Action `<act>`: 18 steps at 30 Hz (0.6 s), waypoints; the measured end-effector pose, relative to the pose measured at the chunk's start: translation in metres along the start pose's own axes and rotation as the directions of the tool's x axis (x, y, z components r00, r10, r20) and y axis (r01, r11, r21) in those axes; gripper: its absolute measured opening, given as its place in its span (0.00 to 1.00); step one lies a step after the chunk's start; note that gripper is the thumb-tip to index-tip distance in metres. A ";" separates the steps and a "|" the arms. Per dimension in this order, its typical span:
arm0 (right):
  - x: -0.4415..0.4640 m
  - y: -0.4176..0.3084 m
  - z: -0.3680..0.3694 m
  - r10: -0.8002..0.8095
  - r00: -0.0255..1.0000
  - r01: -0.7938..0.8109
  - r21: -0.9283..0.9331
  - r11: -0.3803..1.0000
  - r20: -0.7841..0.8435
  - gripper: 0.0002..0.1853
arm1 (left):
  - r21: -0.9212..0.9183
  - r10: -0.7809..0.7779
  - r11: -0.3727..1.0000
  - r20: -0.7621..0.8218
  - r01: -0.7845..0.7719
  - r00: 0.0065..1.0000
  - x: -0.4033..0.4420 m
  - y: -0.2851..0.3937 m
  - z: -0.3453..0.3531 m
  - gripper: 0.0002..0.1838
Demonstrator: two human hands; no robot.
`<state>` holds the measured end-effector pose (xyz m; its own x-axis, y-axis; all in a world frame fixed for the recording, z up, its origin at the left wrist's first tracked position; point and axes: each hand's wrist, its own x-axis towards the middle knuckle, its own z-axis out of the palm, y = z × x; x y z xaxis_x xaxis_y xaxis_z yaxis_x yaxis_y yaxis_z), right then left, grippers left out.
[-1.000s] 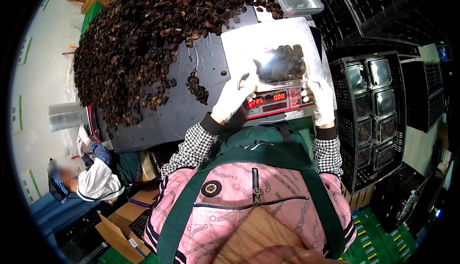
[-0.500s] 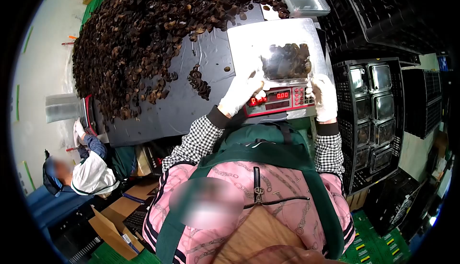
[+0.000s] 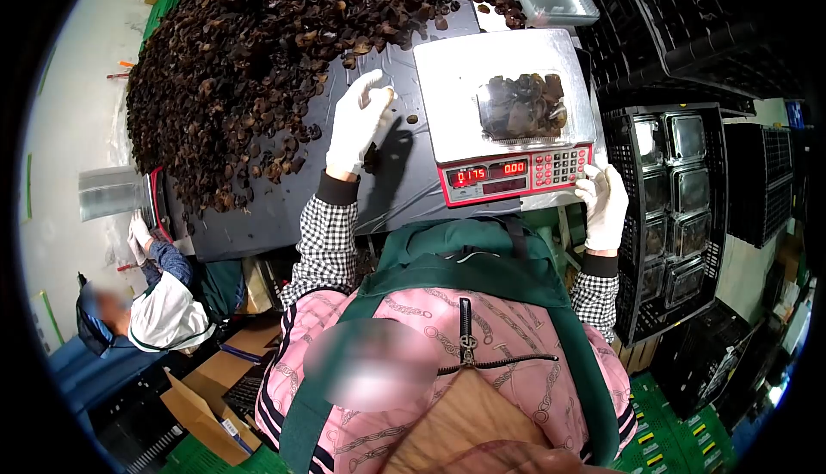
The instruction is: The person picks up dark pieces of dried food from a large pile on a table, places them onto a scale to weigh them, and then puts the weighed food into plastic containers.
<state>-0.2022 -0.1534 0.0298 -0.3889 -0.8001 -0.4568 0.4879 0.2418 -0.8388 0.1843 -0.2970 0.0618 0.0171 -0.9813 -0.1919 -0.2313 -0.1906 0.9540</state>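
Note:
A clear plastic tray (image 3: 484,111) filled with dark brown curled pieces (image 3: 529,106), which look like wood ear mushrooms, rests on the steel plate of a weighing scale (image 3: 447,70). The scale's red display (image 3: 471,176) seems to read 0.175, with 0.00 beside it. My left hand (image 3: 360,121), in a white glove, hovers over the dark table left of the scale, fingers apart and holding nothing. It partly hides a small clump of pieces beneath it. My right hand (image 3: 604,206), gloved too, is by the scale's front right corner, fingers loosely bent and nothing visible in them.
A large heap of the dark pieces (image 3: 241,70) covers the table's far and left parts. Clear trays (image 3: 555,1) sit behind the scale. To the right, a black crate (image 3: 717,216) holds several lidded clear packs. At far left, another person (image 3: 172,310) works.
Both hands have come away from the tray on the scale. My left hand moved left over the table, and my right hand drew back toward me and slightly right.

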 end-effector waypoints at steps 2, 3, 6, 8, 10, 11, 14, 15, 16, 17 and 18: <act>-0.005 0.000 0.006 0.019 1.000 -0.020 0.012 1.000 0.011 0.26 | -0.011 0.048 0.999 0.007 -0.048 0.999 0.012 0.001 0.005 0.26; -0.004 0.001 0.007 0.042 0.999 -0.042 0.020 0.999 0.013 0.25 | -0.016 0.073 0.997 0.011 -0.073 0.997 0.018 0.002 0.008 0.26; -0.008 0.008 0.013 0.076 0.997 -0.076 0.037 0.996 0.014 0.24 | 0.165 0.260 0.951 0.022 -0.260 0.965 0.034 0.010 0.030 0.24; -0.010 0.018 0.015 0.062 0.996 -0.063 0.013 0.998 0.067 0.21 | 0.070 0.216 0.971 0.143 -0.227 0.966 0.038 0.022 0.047 0.25; -0.022 0.017 0.029 0.026 0.981 -0.025 -0.009 1.000 0.191 0.18 | 0.267 0.280 0.905 0.213 -0.331 0.936 0.052 0.019 0.066 0.25; -0.025 0.018 0.032 0.022 0.969 -0.022 -0.005 1.000 0.245 0.17 | 0.283 0.273 0.898 0.240 -0.336 0.932 0.055 0.021 0.081 0.25; -0.019 0.050 0.028 -0.059 0.921 0.010 0.129 0.992 0.385 0.18 | 0.083 0.239 0.954 0.364 -0.287 0.900 0.068 -0.003 0.118 0.23; -0.018 0.058 0.029 -0.037 0.930 -0.023 0.159 0.987 0.365 0.18 | 0.113 0.225 0.947 0.432 -0.300 0.874 0.066 -0.007 0.128 0.26; -0.018 0.064 0.030 -0.011 0.935 -0.061 0.192 0.979 0.353 0.19 | 0.149 0.206 0.938 0.490 -0.314 0.847 0.060 -0.008 0.136 0.30; -0.017 0.073 0.030 0.028 0.947 -0.133 0.312 0.941 0.320 0.20 | 0.123 0.142 0.964 0.510 -0.235 0.848 0.052 -0.011 0.144 0.30; -0.016 0.074 0.031 0.063 0.956 -0.182 0.414 0.892 0.286 0.21 | 0.102 0.077 0.983 0.531 -0.154 0.844 0.041 -0.013 0.148 0.29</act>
<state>-0.1350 -0.1395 -0.0159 -0.1182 -0.9068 -0.4047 0.8292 0.1341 -0.5426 0.0439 -0.3308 0.0073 -0.5197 -0.8280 -0.2105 -0.3293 -0.0332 0.9436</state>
